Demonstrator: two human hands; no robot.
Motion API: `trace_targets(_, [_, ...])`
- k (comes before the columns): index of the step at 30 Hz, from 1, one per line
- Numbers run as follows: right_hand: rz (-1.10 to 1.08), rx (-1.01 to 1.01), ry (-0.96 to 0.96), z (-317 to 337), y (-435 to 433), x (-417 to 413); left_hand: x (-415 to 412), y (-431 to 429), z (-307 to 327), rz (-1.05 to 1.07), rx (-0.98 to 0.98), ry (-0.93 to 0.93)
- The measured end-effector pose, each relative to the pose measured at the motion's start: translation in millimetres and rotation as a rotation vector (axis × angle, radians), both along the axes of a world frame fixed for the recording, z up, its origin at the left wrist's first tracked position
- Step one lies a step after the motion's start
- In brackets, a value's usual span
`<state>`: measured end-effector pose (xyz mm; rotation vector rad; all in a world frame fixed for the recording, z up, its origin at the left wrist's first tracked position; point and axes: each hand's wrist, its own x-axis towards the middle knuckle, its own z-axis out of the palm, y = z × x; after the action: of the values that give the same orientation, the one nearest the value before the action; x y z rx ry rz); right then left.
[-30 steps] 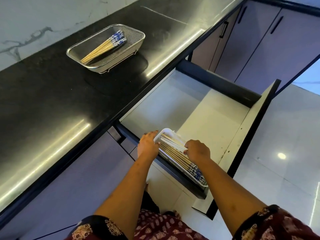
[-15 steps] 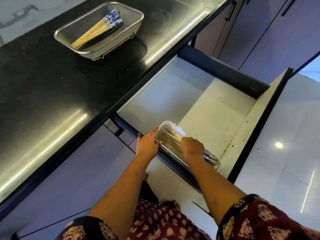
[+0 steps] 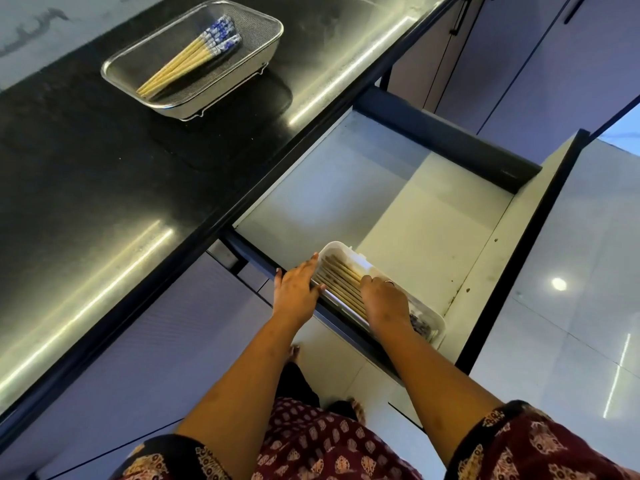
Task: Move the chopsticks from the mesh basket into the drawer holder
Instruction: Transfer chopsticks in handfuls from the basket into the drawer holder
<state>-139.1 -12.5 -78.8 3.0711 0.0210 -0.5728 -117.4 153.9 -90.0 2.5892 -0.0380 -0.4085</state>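
A steel mesh basket (image 3: 264, 43) stands on the black counter at the upper left, with several bamboo chopsticks with blue-patterned ends (image 3: 187, 60) lying in it. In the open drawer (image 3: 381, 188), a white oblong holder (image 3: 437, 328) sits along the near side wall with several more chopsticks (image 3: 341, 284) laid lengthwise in it. My left hand (image 3: 296, 289) grips the holder's left end, thumb hooked at its rim. My right hand (image 3: 384, 301) rests on the chopsticks in the holder, fingers curled over them and hiding their middle; the blue ends show beyond my wrist.
The black countertop (image 3: 104, 188) runs diagonally, its edge overhanging the drawer. The drawer front (image 3: 526, 251) juts out to the right over a glossy tiled floor (image 3: 571, 306). Purple cabinet doors (image 3: 519, 64) stand at the upper right. The drawer's floor is bare beyond the holder.
The holder has settled lower along the drawer's near wall. My right hand has slid along the chopsticks toward their plain tips. My left hand stays at the holder's end.
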Motion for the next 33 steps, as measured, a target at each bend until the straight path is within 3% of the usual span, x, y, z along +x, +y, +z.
trace_targets(11, [-0.117,0.129,0.085,-9,-1,1,1,2,-4,-0.011,0.001,0.002])
trace_targets(21, [-0.166,-0.116,0.236,-2,0,3,1,2,-5,-0.019,0.01,0.005])
trace_targets(33, [-0.093,-0.078,0.267,3,-10,-6,-1,-1,2,-0.036,0.049,0.003])
